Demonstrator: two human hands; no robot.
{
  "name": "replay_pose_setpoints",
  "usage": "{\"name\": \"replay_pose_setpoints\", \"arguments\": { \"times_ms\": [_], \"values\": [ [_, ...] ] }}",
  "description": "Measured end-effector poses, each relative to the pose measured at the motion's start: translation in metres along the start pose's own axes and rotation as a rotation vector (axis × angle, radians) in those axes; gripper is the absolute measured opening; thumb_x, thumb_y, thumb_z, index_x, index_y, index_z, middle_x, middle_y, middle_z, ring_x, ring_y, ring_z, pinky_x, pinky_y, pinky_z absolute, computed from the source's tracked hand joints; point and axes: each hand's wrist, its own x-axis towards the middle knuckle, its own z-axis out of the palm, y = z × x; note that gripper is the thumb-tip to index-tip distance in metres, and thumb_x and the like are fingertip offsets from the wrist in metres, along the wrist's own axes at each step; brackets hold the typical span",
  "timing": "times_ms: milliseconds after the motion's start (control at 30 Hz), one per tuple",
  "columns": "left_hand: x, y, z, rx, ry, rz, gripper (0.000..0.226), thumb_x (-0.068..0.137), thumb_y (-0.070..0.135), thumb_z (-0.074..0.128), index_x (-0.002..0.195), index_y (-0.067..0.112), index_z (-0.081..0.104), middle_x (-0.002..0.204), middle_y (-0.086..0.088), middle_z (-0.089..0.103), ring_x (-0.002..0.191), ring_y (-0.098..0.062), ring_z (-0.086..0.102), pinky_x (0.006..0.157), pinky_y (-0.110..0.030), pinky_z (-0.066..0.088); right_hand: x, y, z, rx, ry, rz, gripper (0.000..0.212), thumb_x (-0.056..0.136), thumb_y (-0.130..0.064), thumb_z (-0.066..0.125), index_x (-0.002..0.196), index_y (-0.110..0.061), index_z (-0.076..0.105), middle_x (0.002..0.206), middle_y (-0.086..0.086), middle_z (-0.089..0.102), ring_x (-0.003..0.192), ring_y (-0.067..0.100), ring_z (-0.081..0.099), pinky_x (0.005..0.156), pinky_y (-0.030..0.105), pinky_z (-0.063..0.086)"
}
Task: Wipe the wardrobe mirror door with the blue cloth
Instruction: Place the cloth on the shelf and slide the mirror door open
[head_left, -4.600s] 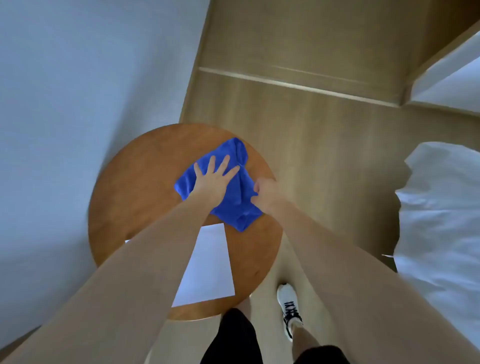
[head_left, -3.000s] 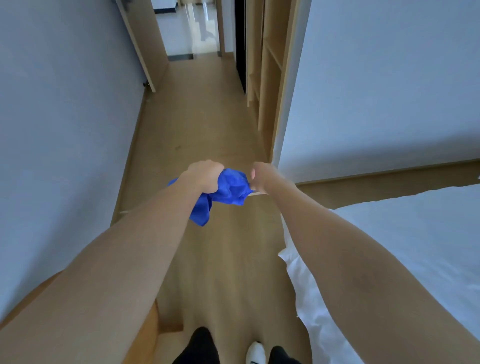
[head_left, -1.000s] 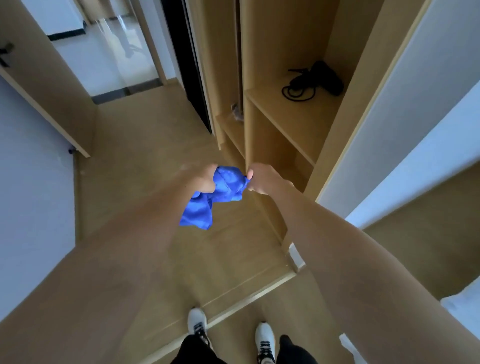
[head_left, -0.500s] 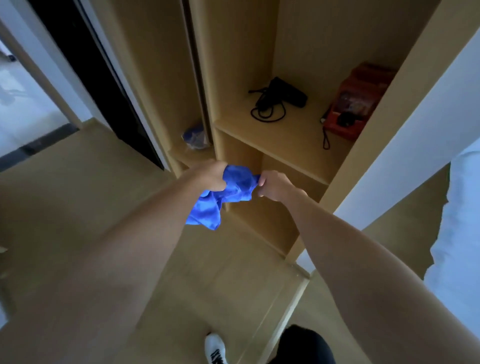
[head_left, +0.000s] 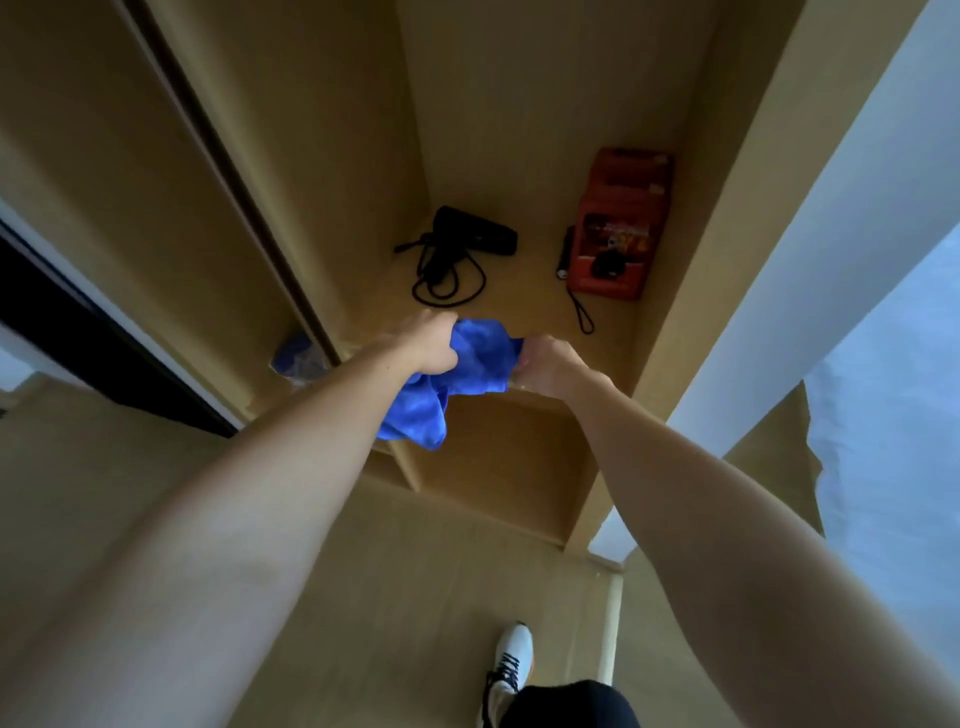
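Note:
Both my hands hold the bunched blue cloth (head_left: 467, 374) out in front of me, in front of an open wooden wardrobe. My left hand (head_left: 428, 345) grips its left side, and a fold of cloth hangs below that hand. My right hand (head_left: 545, 364) pinches its right edge. A dark sliding door panel (head_left: 88, 317) stands at the far left of the wardrobe; whether it is the mirror I cannot tell.
On the wardrobe shelf (head_left: 524, 301) lie a black device with a coiled cord (head_left: 467, 244) and a red box (head_left: 618, 223). A bluish packet (head_left: 298, 358) sits in the left compartment. A white bed (head_left: 893, 415) lies at the right. The floor (head_left: 415, 597) is wooden.
I have stepped closer to the wardrobe, and the shelf with the black device and red box now fills the view. Both hands keep their hold on the cloth.

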Motion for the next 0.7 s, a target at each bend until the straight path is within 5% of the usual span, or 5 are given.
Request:
{"name": "replay_pose_setpoints", "arguments": {
  "times_ms": [300, 467, 700],
  "values": [
    [0.112, 0.012, -0.019, 0.043, -0.071, 0.157, 0.029, 0.082, 0.016, 0.055, 0.109, 0.019, 0.047, 0.084, -0.002, 0.054, 0.072, -0.019, 0.054, 0.065, -0.036, 0.050, 0.081, 0.025, -0.034, 0.193, 0.041, 0.080, 0.018, 0.082, -0.009, 0.065, 0.072, -0.019, 0.052, 0.071, 0.001, 0.058, 0.070, 0.020, 0.058, 0.058, 0.031, 0.042],
    [0.163, 0.012, -0.007, -0.001, -0.134, 0.291, 0.043, 0.079, 0.021, 0.059, 0.119, 0.028, 0.046, 0.111, -0.006, 0.060, 0.090, -0.024, 0.058, 0.077, -0.039, 0.054, 0.115, 0.049, -0.032, 0.217, 0.063, 0.156, 0.020, 0.079, -0.017, 0.068, 0.068, -0.022, 0.052, 0.071, 0.001, 0.059, 0.075, 0.023, 0.061, 0.069, 0.040, 0.053],
    [0.208, 0.024, 0.025, 0.052, -0.025, 0.436, 0.051, 0.090, 0.007, 0.057, 0.137, 0.013, 0.039, 0.133, -0.013, 0.048, 0.118, -0.032, 0.051, 0.089, -0.037, 0.039, 0.123, 0.055, -0.034, 0.167, 0.132, 0.281, 0.020, 0.093, -0.022, 0.059, 0.075, -0.023, 0.049, 0.070, -0.010, 0.048, 0.074, 0.017, 0.056, 0.068, 0.029, 0.039]
  ]
}}
